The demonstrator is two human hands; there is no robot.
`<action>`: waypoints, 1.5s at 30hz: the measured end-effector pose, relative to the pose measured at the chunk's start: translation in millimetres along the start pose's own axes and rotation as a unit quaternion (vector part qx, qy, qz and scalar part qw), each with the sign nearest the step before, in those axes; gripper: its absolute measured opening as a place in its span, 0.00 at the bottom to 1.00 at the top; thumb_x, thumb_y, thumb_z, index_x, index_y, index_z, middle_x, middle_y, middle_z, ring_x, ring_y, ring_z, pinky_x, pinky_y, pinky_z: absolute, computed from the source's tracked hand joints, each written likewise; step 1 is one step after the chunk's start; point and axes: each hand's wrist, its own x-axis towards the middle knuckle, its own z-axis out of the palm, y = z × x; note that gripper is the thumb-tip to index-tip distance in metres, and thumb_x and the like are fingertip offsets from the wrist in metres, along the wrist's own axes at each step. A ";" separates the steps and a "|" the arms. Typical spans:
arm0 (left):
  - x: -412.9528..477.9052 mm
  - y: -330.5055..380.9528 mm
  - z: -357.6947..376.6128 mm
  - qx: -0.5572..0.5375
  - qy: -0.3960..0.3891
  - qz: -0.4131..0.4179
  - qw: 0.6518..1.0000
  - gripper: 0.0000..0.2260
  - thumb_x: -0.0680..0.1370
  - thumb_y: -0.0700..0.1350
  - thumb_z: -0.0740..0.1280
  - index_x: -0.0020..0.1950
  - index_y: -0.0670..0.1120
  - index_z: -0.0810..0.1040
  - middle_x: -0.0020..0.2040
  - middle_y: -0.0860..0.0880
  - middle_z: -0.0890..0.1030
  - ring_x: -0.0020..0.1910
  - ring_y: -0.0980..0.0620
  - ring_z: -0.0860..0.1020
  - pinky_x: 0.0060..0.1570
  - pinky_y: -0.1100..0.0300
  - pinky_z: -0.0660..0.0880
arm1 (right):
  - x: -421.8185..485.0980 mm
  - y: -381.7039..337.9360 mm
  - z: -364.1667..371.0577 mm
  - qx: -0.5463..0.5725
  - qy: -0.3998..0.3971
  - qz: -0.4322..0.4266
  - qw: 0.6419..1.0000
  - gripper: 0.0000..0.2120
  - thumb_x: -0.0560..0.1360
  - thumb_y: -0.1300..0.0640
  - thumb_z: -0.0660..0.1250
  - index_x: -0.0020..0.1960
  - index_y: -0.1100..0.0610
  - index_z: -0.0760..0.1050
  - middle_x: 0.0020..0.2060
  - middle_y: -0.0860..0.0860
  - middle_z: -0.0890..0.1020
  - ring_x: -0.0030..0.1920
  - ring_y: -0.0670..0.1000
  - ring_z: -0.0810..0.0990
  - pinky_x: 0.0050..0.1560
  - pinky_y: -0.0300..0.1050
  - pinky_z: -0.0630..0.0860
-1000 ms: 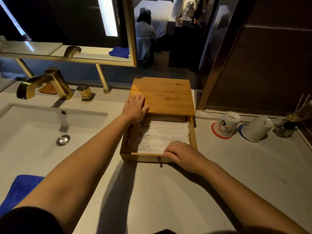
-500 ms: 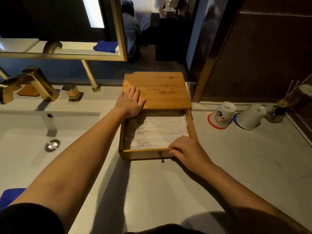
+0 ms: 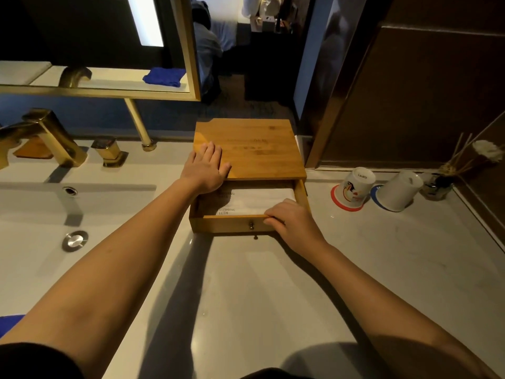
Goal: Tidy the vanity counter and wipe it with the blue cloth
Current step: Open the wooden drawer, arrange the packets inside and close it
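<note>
Head view: your right hand grips the drawer front, drawer part open; left hand lies flat, fingers spread, on the bamboo box. Blue cloth sits untouched at the counter edge, so wiping isn't started.

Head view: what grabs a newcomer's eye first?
The bamboo box at the back centre of the counter, its drawer part open with white packets inside. The left hand lies flat on the box top, and the right hand grips the drawer's front edge. Next, the gold faucet over the sink at left and two upturned cups on coasters at right.
</note>
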 end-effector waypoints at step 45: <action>-6.4 -3.9 -3.2 0.004 0.007 0.027 1.000 0.27 0.80 0.57 0.46 0.75 0.44 0.49 0.78 0.43 0.49 0.76 0.45 0.47 0.73 0.48 0.45 | 82.7 -21.3 56.2 0.262 0.086 0.387 0.880 0.11 0.76 0.52 0.65 0.38 0.56 0.79 0.36 0.50 0.82 0.42 0.53 0.81 0.44 0.48 0.75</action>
